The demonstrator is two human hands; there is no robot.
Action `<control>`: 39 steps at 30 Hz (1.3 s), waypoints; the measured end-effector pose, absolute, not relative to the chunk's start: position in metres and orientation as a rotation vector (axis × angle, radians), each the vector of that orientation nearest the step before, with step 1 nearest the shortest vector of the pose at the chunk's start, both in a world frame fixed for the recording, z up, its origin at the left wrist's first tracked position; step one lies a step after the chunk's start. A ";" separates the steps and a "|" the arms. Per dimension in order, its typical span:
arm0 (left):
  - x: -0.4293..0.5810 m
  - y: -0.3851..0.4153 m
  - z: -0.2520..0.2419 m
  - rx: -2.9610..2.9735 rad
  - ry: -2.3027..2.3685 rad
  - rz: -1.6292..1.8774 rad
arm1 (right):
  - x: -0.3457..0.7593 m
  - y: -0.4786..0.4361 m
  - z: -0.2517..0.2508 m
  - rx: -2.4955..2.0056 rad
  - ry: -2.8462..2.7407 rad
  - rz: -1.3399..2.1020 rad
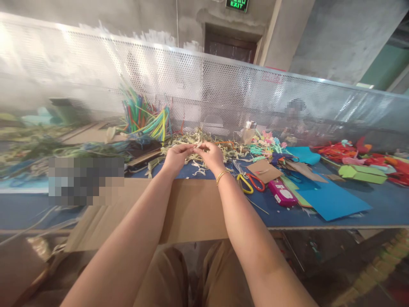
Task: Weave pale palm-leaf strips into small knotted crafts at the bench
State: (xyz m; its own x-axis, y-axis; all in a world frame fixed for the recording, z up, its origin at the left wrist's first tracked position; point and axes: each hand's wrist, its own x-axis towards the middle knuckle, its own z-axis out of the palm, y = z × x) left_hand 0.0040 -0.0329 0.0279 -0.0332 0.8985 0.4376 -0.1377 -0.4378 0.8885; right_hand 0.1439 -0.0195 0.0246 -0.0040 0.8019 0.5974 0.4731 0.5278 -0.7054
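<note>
Both my arms reach forward over a brown cardboard sheet (191, 209) on the blue table (377, 204). My left hand (177, 157) and my right hand (211, 155) meet fingertip to fingertip above a heap of pale green and cream strips (204, 140). The fingers of both hands are pinched together on a thin pale strip (194, 148) from that heap. A gold bracelet (223, 175) circles my right wrist.
Scissors with yellow and red handles (251, 182), a pink case (282, 192), blue paper (332, 200), a brown card (264, 170) and paper flowers (265, 143) lie to the right. Coloured sticks (145, 115) stand at the back left. A perforated metal screen (223, 89) walls the table's far side.
</note>
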 end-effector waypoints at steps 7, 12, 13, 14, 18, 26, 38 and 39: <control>0.009 -0.037 0.028 1.492 0.824 1.492 | 0.137 -0.014 0.021 -0.894 -1.244 0.894; 0.008 -0.033 0.025 1.513 0.869 1.510 | 0.137 -0.023 0.028 -0.842 -1.199 1.098; 0.007 -0.032 0.024 1.515 0.878 1.521 | 0.138 -0.024 0.029 -0.841 -1.207 1.107; 0.006 -0.031 0.024 1.512 0.885 1.533 | 0.138 -0.025 0.029 -0.845 -1.216 1.107; 0.005 -0.030 0.023 1.484 0.900 1.559 | 0.139 -0.024 0.028 -0.864 -1.254 1.077; 0.005 -0.027 0.020 1.420 0.827 1.485 | 0.136 -0.021 0.023 -0.877 -1.258 1.008; 0.006 -0.027 0.019 1.349 0.745 1.476 | 0.132 -0.022 0.025 -0.828 -1.226 1.004; 0.006 -0.027 0.019 1.363 0.761 1.481 | 0.132 -0.022 0.024 -0.821 -1.225 1.006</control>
